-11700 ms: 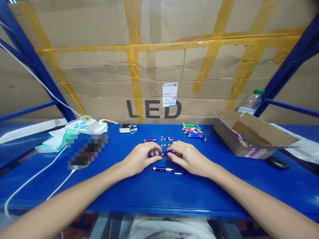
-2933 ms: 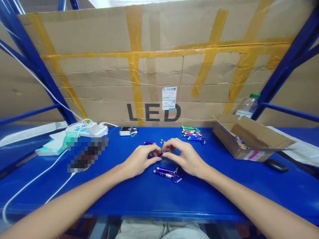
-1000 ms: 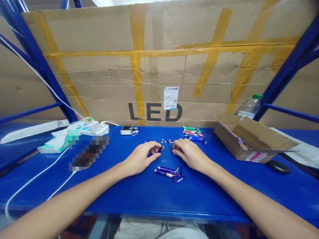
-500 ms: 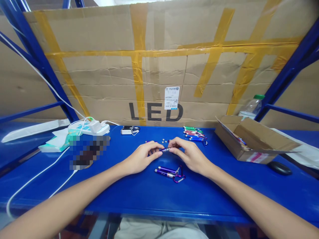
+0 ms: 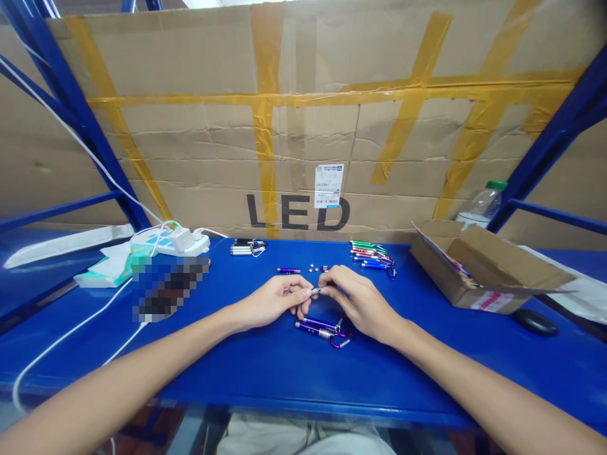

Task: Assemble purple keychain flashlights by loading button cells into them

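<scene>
Between the fingertips of both hands is a small penlight [image 5: 315,291], of which only a short silvery piece shows. My left hand [image 5: 279,300] is closed on its left end, and my right hand [image 5: 355,294] pinches its right end. Just in front of the hands lie two purple penlights [image 5: 317,329] with purple carabiner clips [image 5: 342,341]. Behind my left hand rests a purple tube [image 5: 288,270]. Several tiny silver discs [image 5: 313,268], like button cells, sit beyond the fingertips. Near them a purple clip [image 5: 325,268] is partly hidden by my right hand.
Black and silver penlights [image 5: 247,247] lie at the back left, green, red and blue ones [image 5: 372,254] at the back right. An open cardboard box [image 5: 488,297] and a black mouse [image 5: 535,321] stand right. Left are a power strip [image 5: 161,241], cables and a tissue pack [image 5: 102,272].
Both hands have shifted slightly toward me with the penlight. The left fingers have curled lower around it, and the purple tube behind them shows more fully.
</scene>
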Tool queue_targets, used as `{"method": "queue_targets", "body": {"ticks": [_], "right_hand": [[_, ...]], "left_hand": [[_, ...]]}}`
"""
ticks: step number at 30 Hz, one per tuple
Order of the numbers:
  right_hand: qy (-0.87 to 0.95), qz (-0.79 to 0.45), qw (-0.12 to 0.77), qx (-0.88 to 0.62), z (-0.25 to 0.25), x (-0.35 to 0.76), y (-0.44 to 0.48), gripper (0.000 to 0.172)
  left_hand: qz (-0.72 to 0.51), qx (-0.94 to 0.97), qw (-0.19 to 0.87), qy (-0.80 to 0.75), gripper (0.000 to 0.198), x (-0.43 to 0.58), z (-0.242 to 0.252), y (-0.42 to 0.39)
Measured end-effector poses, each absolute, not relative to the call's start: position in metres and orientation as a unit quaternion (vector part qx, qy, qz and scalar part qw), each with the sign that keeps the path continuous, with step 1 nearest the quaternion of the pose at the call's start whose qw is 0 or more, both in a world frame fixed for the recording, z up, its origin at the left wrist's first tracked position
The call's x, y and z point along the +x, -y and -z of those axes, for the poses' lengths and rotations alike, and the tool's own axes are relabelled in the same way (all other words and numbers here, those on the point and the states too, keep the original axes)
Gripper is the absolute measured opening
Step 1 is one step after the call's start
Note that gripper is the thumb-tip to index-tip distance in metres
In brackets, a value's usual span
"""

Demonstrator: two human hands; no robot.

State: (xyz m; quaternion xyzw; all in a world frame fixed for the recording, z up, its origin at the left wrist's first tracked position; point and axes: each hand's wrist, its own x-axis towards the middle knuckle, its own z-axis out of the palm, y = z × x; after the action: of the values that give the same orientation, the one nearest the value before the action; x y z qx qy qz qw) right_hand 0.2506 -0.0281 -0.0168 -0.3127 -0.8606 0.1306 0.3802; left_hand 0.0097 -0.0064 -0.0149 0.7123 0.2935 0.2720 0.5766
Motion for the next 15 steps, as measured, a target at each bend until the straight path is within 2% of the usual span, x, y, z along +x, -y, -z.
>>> {"method": "queue_targets", "body": {"ticks": [4,6,8,12,15], "right_hand": [[0.853,-0.144,0.385,-0.320,0.018,0.250,0.029,0.018],[0.843,-0.162,0.392,-0.332,0.018,0.249,0.029,0.017],[0.825,-0.195,0.401,-0.348,0.017,0.246,0.029,0.017],[0.744,-0.364,0.423,-0.366,0.016,0.241,0.026,0.029],[0.662,-0.524,0.398,-0.359,0.015,0.240,0.024,0.042]], "left_hand": [[-0.297,0.719,0.550,-0.303,0.046,0.012,0.016,0.009],[-0.314,0.747,0.493,-0.317,0.037,0.011,0.015,0.012],[-0.327,0.794,0.393,-0.328,0.027,0.010,0.013,0.014],[-0.355,0.867,0.179,-0.300,0.020,0.004,0.012,0.015],[-0.353,0.897,0.072,-0.254,0.021,0.000,0.014,0.013]]}}
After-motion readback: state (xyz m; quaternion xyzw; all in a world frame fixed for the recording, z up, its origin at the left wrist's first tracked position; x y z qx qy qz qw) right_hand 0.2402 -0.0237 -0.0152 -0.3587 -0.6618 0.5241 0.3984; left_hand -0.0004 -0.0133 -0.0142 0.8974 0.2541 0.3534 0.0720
